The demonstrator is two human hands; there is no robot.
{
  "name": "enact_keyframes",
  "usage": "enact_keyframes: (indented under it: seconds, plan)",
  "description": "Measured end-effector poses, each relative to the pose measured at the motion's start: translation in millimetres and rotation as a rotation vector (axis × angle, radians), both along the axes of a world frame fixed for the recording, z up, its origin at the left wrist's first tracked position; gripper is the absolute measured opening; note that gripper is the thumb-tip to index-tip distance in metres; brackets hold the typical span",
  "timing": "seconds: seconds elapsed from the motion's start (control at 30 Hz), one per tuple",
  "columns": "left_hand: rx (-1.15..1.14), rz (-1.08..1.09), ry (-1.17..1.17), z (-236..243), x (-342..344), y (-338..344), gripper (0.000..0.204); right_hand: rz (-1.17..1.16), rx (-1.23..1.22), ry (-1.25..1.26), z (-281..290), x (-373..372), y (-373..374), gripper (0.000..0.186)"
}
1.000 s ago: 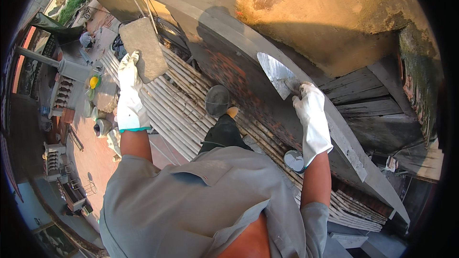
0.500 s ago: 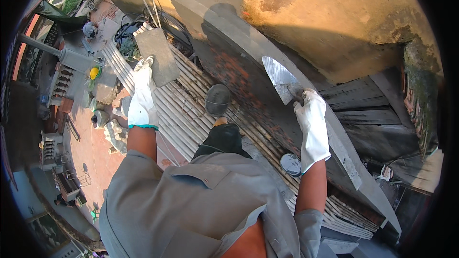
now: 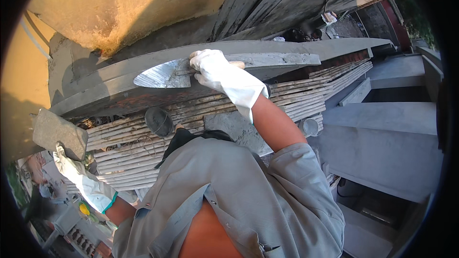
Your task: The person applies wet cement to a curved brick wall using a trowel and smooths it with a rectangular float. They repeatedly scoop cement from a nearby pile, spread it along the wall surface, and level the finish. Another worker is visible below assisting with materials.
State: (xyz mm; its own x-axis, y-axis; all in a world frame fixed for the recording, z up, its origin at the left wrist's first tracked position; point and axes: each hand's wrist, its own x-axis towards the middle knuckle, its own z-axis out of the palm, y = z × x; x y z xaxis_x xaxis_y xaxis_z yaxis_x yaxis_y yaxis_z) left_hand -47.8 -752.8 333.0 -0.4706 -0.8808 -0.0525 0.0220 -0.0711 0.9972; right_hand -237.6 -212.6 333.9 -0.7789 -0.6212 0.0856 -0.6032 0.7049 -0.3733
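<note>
Right hand clenched on the trowel, blade laid flat along the grey ledge, left hand gripping the mortar board low at the scaffold's edge — best kept flat, pressure even.

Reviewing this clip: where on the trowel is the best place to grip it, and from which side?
Grip the trowel by its wooden handle, where the gloved right hand holds it now, coming from the handle end on the right. The flat pointed blade extends left, smeared with mortar, offering no safe hold.
</note>
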Motion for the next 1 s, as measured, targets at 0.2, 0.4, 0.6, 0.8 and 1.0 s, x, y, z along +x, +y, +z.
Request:
enact_keyframes:
  seconds: [0.2,0.4,0.6,0.8,1.0]
  plan:
    - [-0.049,-0.214,0.070,28,-69,-18,0.040,-0.209,-0.147,0.037,5,12,-4,0.024]
    - [-0.221,-0.563,0.003,26,-146,8,0.044,-0.584,-0.513,-0.032,31,79,21,0.036]
    - [-0.077,-0.830,0.101,6,-170,77,0.047,-1.512,-0.780,-0.401,1,191,87,0.019]
    - [-0.109,-1.055,0.113,13,-182,143,0.048,-1.760,-1.657,-0.285,-73,317,124,0.031]
    - [-0.079,-1.305,0.201,16,-198,189,0.045,-1.867,-1.686,-0.369,-110,357,111,0.034]
